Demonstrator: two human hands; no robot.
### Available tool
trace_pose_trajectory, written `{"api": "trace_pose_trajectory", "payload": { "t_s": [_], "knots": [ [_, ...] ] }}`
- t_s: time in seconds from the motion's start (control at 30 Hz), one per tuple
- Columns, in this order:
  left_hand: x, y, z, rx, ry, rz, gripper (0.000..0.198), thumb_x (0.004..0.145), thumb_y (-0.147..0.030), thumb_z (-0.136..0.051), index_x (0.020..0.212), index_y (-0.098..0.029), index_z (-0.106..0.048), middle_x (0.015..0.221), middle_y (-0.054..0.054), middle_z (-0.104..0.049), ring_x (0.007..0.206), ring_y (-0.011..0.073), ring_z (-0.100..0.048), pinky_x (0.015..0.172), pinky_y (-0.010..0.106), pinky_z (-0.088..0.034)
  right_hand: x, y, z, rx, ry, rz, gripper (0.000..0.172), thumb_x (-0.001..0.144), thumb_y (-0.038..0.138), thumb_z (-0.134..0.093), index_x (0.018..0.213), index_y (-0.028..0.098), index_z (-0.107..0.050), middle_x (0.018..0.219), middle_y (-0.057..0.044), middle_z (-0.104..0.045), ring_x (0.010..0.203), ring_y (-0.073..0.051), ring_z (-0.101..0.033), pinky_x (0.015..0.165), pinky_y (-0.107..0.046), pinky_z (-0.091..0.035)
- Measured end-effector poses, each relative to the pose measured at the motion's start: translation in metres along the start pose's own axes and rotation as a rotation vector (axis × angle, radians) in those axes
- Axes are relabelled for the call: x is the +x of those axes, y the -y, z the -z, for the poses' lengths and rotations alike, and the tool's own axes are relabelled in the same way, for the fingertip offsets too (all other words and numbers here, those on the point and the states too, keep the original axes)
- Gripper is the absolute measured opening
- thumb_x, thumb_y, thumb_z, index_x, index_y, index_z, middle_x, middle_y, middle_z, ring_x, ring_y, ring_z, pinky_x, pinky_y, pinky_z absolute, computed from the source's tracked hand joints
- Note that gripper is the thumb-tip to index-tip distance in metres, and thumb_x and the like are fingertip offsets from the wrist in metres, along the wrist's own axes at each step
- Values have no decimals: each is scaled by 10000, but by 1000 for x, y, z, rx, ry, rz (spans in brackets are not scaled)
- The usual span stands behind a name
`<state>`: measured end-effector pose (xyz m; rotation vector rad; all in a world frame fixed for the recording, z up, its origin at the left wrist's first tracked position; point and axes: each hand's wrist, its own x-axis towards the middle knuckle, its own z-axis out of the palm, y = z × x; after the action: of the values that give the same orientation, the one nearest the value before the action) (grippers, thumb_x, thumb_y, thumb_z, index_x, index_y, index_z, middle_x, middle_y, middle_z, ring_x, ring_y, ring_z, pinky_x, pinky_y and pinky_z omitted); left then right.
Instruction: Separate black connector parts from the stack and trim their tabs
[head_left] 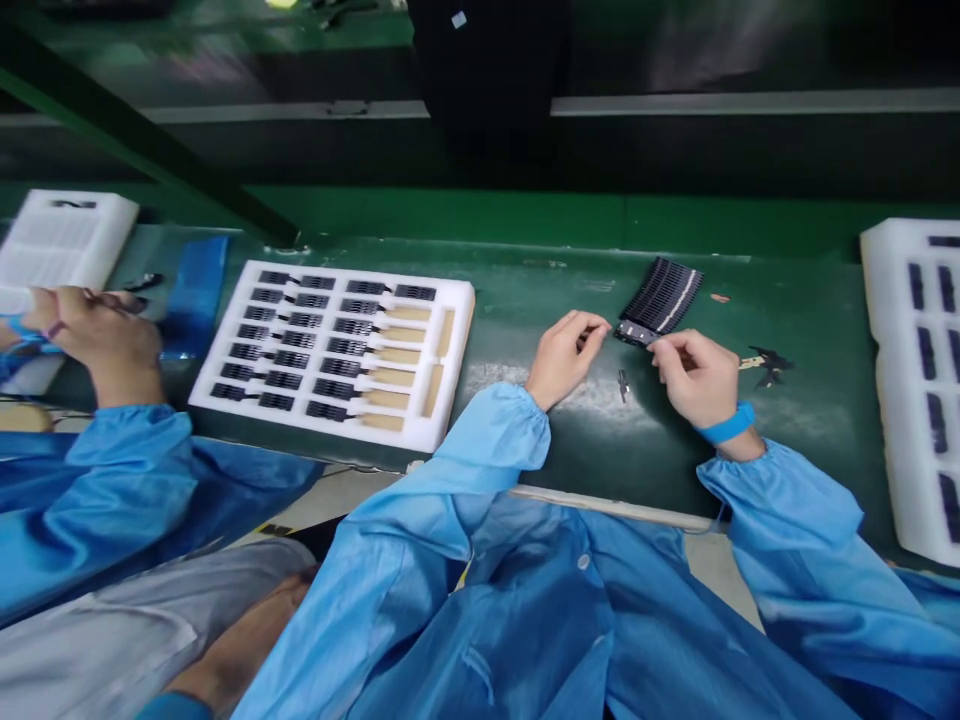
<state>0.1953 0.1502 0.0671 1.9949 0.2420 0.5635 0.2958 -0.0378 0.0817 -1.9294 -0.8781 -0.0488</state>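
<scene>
A ribbed black pack of thin parts (pixel 664 292) lies on the green bench in front of me, with a small dark plate-like piece (pixel 634 333) at its near end. My left hand (pixel 564 358) is just left of that piece, thumb and forefinger curled together; what they hold, if anything, is too small to make out. At the piece's right end my right hand (pixel 697 378), with a blue wristband, is closed in a pinch. Its fingertips hide whatever is between them. Between my hands a tiny dark part (pixel 623 386) rests on the bench.
Left of me stands a white foam tray (pixel 442 370) with rows of black parts; another foam tray (pixel 900 400) is at far right. Dark clip-like pieces (pixel 771 366) lie beyond my right hand. A co-worker's hand (pixel 105 335) is at far left, by a blue sheet (pixel 199 295).
</scene>
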Motion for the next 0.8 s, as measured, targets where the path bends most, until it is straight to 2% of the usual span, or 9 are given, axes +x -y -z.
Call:
{"api": "trace_pose_trajectory", "payload": {
  "t_s": [0.07,0.2,0.3,0.4,0.57,0.67,0.8],
  "knots": [
    [0,0,0,-15,9,13,131,1006,-257,-568,1011,-176,-671,987,38,-662,847,114,-633,767,217,-510,0,-1,3,-55,40,14,232,972,362,-639,799,215,-688,614,6,-639,517,-143,-570,557,-286,-459],
    [1,-5,1,33,66,45,122,1000,-248,-574,1062,-179,-654,1041,42,-651,893,117,-639,767,212,-511,-5,7,6,-155,204,53,231,966,356,-634,794,215,-694,657,-9,-674,528,-146,-578,555,-282,-453],
    [2,-8,1,166,155,3,242,989,-272,-615,1224,-210,-616,1170,52,-621,988,139,-637,831,237,-512,-10,11,5,-222,261,98,247,981,352,-608,792,216,-691,666,-13,-677,545,-152,-582,580,-288,-452],
    [3,-10,-3,356,258,-83,344,986,-309,-634,1315,-233,-568,1230,63,-573,1089,180,-612,905,280,-502,-12,11,4,-223,253,120,245,995,343,-595,808,217,-691,671,-11,-677,553,-152,-587,582,-286,-450],
    [6,-9,-6,506,298,-127,162,1007,-295,-594,1148,-215,-580,1163,57,-562,1038,188,-602,807,275,-486,-10,11,5,-174,165,78,227,987,337,-626,804,219,-695,663,-6,-682,528,-143,-580,554,-282,-443],
    [6,-10,4,436,328,-149,111,1031,-293,-549,1107,-214,-566,1174,58,-591,1043,183,-616,816,271,-479,-10,12,6,-95,95,2,249,988,352,-632,781,223,-681,602,10,-652,503,-142,-580,557,-281,-460],
    [6,-11,20,208,279,-1,132,1041,-327,-536,1102,-211,-552,1026,26,-666,923,159,-665,806,264,-489,-11,11,6,-28,116,-78,248,999,362,-626,803,221,-682,599,18,-641,485,-134,-568,545,-276,-465]
  ]
}}
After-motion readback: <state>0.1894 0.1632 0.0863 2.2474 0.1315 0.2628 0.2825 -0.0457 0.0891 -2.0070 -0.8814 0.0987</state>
